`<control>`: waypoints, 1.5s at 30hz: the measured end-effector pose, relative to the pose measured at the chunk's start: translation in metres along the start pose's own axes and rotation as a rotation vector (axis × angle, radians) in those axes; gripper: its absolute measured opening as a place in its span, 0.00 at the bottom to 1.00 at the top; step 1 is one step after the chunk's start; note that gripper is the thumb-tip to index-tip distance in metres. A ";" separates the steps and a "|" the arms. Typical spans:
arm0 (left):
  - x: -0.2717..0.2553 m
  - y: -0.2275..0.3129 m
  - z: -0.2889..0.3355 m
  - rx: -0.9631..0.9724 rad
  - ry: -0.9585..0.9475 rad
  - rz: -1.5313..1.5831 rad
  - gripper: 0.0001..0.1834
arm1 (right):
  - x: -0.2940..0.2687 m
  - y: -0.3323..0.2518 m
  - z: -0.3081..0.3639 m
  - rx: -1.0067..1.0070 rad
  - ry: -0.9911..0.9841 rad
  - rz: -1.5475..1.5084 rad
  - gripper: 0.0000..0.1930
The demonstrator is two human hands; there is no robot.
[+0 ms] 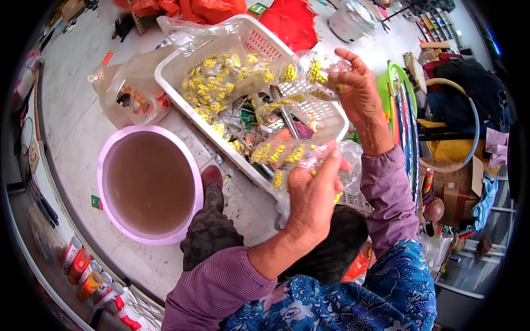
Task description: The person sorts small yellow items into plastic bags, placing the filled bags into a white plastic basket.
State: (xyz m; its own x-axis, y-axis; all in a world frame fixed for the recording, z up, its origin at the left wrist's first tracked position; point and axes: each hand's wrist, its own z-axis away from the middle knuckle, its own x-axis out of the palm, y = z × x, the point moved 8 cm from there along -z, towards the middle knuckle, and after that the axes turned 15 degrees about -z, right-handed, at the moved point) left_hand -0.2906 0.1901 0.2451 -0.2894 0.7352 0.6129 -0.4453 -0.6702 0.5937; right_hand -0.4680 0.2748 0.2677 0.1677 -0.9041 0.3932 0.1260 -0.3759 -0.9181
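Above a white plastic basket (190,117), both my hands grip clear plastic packets filled with small yellow bead-like clusters. My left hand (313,201) pinches a strip of clear packets (287,155) over the basket's near edge. Higher up and to the right, my right hand (358,88) has its thumb and fingers closed on another clear packet (313,71) with yellow clusters. More yellow-filled plastic hangs between the hands; whether it is all one piece, I cannot tell. Inside the basket lies a large heap of similar yellow-filled packets (212,83), beside metal tools and loose odds and ends.
A pink tub (104,190) of murky brown water stands left of my foot. Beyond it sits a translucent plastic bag (127,83). Right of my right arm are a green basin (395,74) and a cardboard box (455,185). A metal pot (349,23) stands at the back.
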 end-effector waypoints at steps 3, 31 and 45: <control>-0.005 -0.012 -0.004 -0.067 0.027 0.064 0.21 | 0.019 -0.044 0.012 -0.094 -0.027 -0.018 0.26; -0.004 0.069 -0.014 0.438 -0.162 0.204 0.17 | -0.020 0.029 0.169 0.017 0.296 -0.378 0.17; 0.016 0.080 -0.001 0.500 -0.278 -0.299 0.17 | -0.038 0.035 0.129 0.037 0.158 -0.023 0.19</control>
State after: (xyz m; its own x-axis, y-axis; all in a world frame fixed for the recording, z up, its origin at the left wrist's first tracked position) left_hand -0.3312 0.1481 0.3018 0.0462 0.8888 0.4559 -0.0043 -0.4562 0.8899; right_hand -0.3438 0.3226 0.2276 0.0088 -0.9171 0.3986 0.1649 -0.3918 -0.9052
